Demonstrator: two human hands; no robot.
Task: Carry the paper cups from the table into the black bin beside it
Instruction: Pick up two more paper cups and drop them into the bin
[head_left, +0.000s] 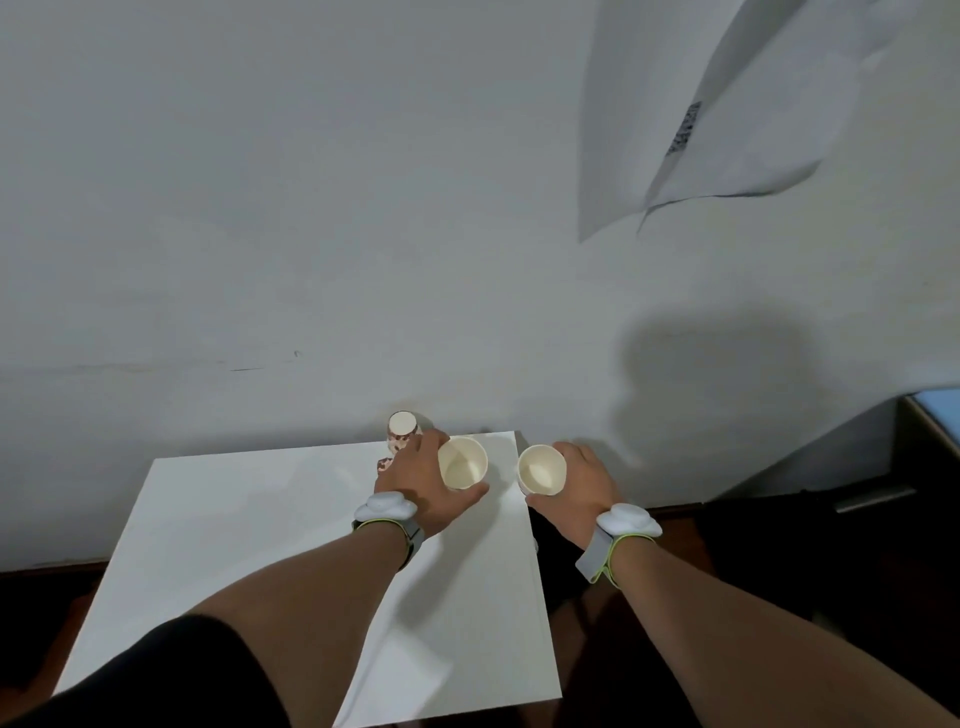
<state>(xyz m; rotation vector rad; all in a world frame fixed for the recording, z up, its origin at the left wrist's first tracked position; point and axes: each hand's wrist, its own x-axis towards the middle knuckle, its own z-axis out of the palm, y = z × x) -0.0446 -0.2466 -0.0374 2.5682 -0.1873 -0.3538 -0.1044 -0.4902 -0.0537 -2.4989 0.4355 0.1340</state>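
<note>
The left hand (415, 480) is gripping an open-topped cream paper cup (462, 462) over the far right corner of the white rectangular table (291, 545), fingers wrapped around its wall. The right hand (582, 483) is gripping a second cream paper cup (541, 470) just past the table's right edge. An upside-down patterned paper cup (402, 428) is standing at the far table edge, behind the left hand. The black bin beside the table is too dark to identify.

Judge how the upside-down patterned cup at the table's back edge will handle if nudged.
The patterned cup looks like thin paper and empty, so probably very light and easily crushed. It stands base-up at the white table's far edge; a push would likely slide or tip it, and on its side it could roll.
</note>
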